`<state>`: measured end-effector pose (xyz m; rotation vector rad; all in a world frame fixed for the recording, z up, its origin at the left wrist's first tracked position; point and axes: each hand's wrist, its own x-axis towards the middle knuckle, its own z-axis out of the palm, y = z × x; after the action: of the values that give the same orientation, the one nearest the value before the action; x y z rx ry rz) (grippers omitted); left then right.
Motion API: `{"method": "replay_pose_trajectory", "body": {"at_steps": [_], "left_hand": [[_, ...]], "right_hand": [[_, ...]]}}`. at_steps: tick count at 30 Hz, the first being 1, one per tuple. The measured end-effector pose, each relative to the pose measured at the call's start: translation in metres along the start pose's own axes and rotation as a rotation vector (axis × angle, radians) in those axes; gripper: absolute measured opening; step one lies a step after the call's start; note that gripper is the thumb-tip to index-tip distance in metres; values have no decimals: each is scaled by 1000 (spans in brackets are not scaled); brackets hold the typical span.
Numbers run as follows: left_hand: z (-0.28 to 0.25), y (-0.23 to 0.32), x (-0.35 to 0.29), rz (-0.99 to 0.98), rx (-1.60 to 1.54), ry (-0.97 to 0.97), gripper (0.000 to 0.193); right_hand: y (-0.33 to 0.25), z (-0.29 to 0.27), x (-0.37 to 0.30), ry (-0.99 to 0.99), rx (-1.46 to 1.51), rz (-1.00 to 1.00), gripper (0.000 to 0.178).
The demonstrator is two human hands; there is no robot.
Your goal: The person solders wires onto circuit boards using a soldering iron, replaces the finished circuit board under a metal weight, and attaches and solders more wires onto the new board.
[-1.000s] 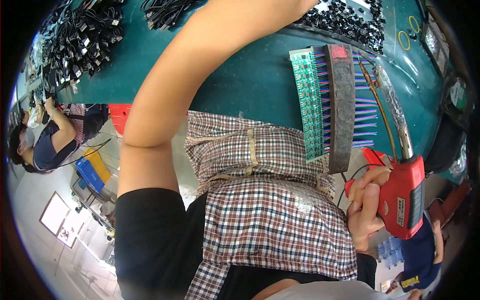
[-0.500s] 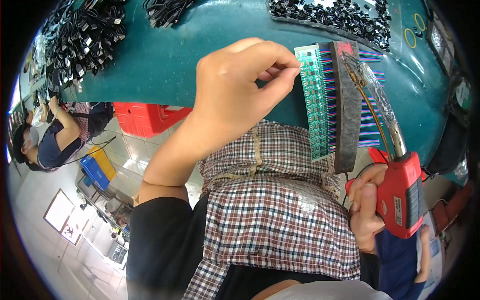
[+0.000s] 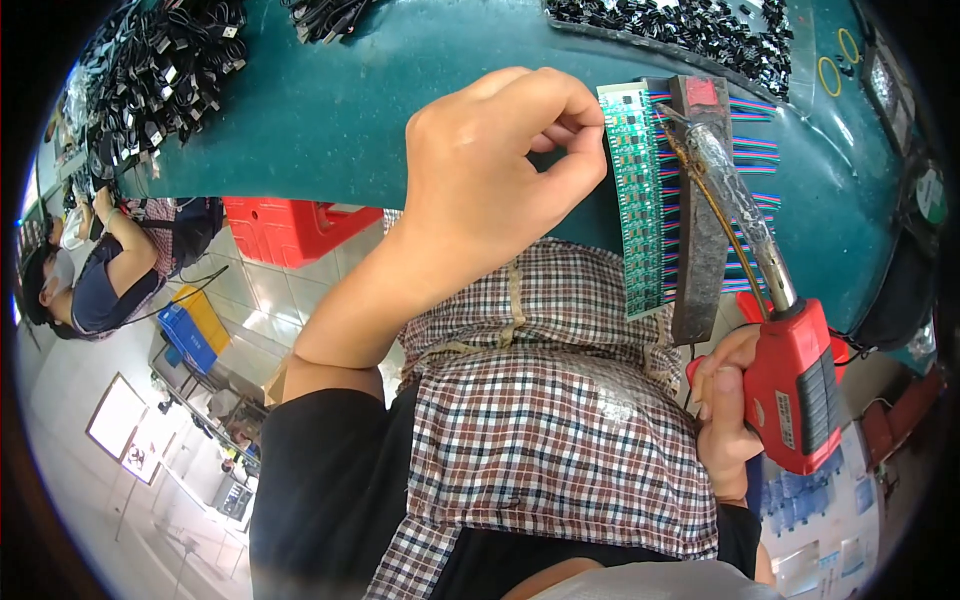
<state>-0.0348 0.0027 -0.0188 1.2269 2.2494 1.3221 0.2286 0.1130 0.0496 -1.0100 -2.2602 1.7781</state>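
A green circuit board panel (image 3: 632, 215) with rows of small components lies at the front edge of the table. Thin coloured wires (image 3: 755, 155) run from its right side beneath a long dark grey bar (image 3: 699, 230) with a red patch at its far end. My left hand (image 3: 510, 150) is closed in a pinch at the board's far left edge; what is between the fingertips is hidden. My right hand (image 3: 728, 405) grips a red soldering gun (image 3: 795, 390). Its metal tip reaches over the bar to the wire ends beside the board's far right edge.
A tray of small black parts (image 3: 690, 40) stands at the back. Bundles of black cables (image 3: 165, 80) lie at the far left. Yellow rings (image 3: 830, 75) are at the right. A red stool (image 3: 285, 230) and a seated person (image 3: 100, 255) are left, beyond the table edge.
The soldering gun's tip has moved left, from the bar's red patch to the wires by the board. My left hand keeps its pinch at the board's edge.
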Motion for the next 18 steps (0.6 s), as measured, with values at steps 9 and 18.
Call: {"method": "replay_pose_trajectory", "body": {"at_steps": [9, 18], "left_hand": [[1, 0, 1, -10, 30, -2, 13], [-2, 2, 3, -12, 62, -15, 13]], "right_hand": [[-1, 2, 3, -32, -143, -20, 14], [-2, 2, 2, -53, -284, 71, 7]]}}
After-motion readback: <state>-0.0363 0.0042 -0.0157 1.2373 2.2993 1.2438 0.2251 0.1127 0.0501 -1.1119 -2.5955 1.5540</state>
